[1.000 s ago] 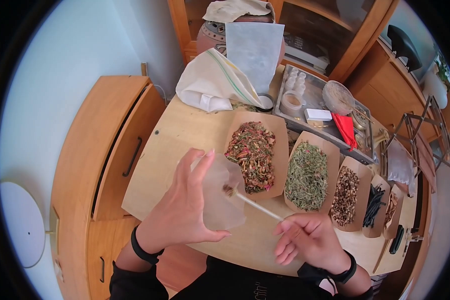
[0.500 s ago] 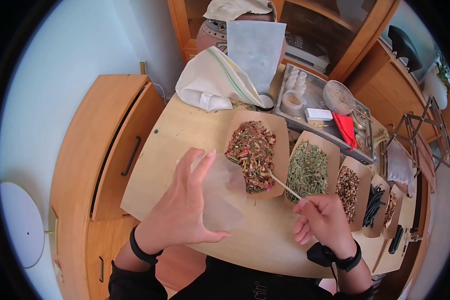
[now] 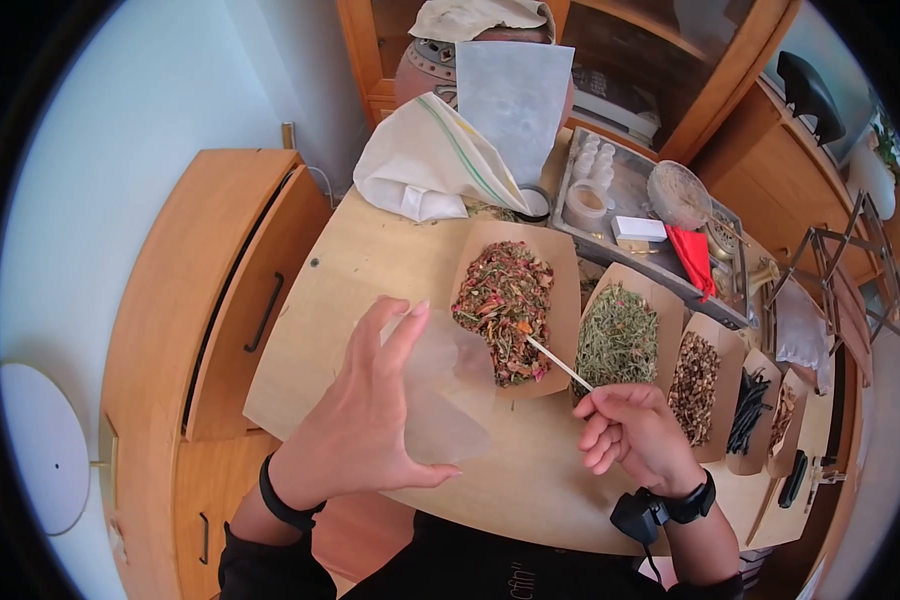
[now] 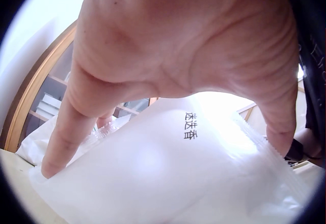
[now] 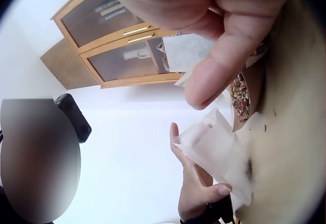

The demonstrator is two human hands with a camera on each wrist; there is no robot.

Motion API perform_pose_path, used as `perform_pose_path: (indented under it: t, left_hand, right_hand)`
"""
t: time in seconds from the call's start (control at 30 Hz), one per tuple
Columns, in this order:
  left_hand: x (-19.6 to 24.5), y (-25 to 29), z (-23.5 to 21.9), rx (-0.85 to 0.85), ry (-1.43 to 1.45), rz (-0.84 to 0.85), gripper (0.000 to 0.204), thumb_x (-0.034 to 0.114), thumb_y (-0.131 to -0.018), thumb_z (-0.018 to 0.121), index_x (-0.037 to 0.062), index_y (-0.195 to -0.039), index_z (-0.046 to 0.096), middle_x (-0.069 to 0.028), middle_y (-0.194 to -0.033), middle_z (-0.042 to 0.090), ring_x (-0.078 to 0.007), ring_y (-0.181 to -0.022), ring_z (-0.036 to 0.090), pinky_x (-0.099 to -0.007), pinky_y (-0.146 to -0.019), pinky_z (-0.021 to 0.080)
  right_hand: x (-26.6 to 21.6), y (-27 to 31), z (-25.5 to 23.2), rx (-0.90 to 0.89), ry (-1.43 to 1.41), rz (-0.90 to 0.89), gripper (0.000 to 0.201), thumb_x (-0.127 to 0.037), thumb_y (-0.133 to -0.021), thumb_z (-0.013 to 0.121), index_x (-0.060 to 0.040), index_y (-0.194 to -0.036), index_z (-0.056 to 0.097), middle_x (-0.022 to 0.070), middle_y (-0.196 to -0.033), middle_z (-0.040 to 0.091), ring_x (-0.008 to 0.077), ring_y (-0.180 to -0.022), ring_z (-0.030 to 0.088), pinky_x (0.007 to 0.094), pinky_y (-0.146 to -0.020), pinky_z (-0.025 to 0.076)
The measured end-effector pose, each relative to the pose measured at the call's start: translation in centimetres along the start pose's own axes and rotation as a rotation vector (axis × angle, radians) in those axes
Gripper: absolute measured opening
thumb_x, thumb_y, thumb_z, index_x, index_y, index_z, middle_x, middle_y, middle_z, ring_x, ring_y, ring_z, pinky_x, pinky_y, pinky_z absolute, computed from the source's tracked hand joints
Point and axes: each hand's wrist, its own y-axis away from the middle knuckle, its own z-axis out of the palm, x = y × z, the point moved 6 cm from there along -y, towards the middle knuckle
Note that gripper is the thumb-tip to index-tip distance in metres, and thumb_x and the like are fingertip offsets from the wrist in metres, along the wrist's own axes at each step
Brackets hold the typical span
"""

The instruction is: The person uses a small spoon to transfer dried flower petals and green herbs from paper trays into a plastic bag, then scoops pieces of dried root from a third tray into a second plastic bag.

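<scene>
A translucent plastic bag (image 3: 440,390) with dark printed characters, seen in the left wrist view, is held by my left hand (image 3: 355,410). The thumb and fingers are spread wide around its mouth. My right hand (image 3: 635,430) pinches the end of a thin pale spoon (image 3: 560,363). Its far end dips into dried red and green petals and herbs (image 3: 500,300), which fill a brown paper tray (image 3: 562,300). The spoon's bowl is hidden among them. In the right wrist view the bag (image 5: 216,147) hangs close over the table.
Further right stand paper trays of green dried herb (image 3: 617,335), brown chopped pieces (image 3: 694,375) and dark strips (image 3: 748,410). Behind them a grey tray (image 3: 642,262) carries jars and a red cloth (image 3: 690,262). A white cloth bag (image 3: 425,160) lies at the back left.
The right hand has moved right and up, taking the spoon from the bag's mouth into the petal tray; the spoon, which carried brown bits, is now in the petals. The left hand stays put.
</scene>
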Motion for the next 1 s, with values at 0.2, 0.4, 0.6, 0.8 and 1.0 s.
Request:
perform_pose_path:
  t: [0.2,0.4,0.6,0.8,1.0]
  left_hand:
    - [0.0,-0.1,0.1,-0.017,-0.011,-0.016,0.136,0.029,-0.048,0.093,-0.0018,-0.144,0.003,-0.0281,-0.143,0.020,-0.0418,-0.136,0.024,-0.0451,-0.110,0.028]
    - [0.2,-0.3,0.1,-0.020,-0.022,-0.010,0.136,0.030,-0.047,0.093,-0.0045,-0.143,0.004,-0.0278,-0.143,0.021,-0.0413,-0.136,0.024,-0.0449,-0.110,0.027]
    - [0.2,-0.3,0.0,-0.007,-0.008,-0.020,0.135,0.031,-0.046,0.093,-0.0060,-0.143,0.006,-0.0273,-0.142,0.022,-0.0410,-0.136,0.023,-0.0442,-0.111,0.027]
    - [0.2,-0.4,0.2,-0.027,0.002,-0.014,0.135,0.030,-0.046,0.093,-0.0052,-0.143,0.005,-0.0273,-0.143,0.021,-0.0412,-0.136,0.023,-0.0441,-0.111,0.027]
    - [0.4,-0.5,-0.1,0.013,0.038,0.028,0.127,0.024,-0.050,0.091,0.0035,-0.145,0.009,-0.0286,-0.134,0.023,-0.0486,-0.125,0.031,-0.0511,-0.103,0.035]
  right_hand:
    - [-0.6,1.6,0.3,-0.018,0.011,-0.029,0.030,-0.019,-0.101,0.044,0.0069,-0.098,0.059,0.0158,-0.072,0.066,0.0221,-0.060,0.069,0.0301,-0.049,0.058]
    - [-1.0,4.1,3.8,-0.068,0.151,-0.050,0.023,-0.012,-0.100,0.044,0.0069,-0.100,0.059,0.0145,-0.072,0.065,0.0196,-0.061,0.068,0.0284,-0.053,0.057]
    - [-2.3,5.2,5.4,-0.001,0.526,-0.249,0.018,-0.004,-0.097,0.045,0.0082,-0.097,0.058,0.0116,-0.068,0.064,0.0146,-0.058,0.066,0.0248,-0.051,0.055]
    - [-3.8,3.2,1.3,0.354,0.562,-0.309,0.023,-0.004,-0.096,0.043,0.0099,-0.086,0.059,0.0119,-0.059,0.061,0.0147,-0.049,0.063,0.0250,-0.044,0.051]
    - [-2.6,0.9,1.3,0.181,0.414,-0.122,0.025,-0.007,-0.097,0.042,0.0099,-0.090,0.058,0.0140,-0.064,0.063,0.0185,-0.052,0.065,0.0281,-0.046,0.055]
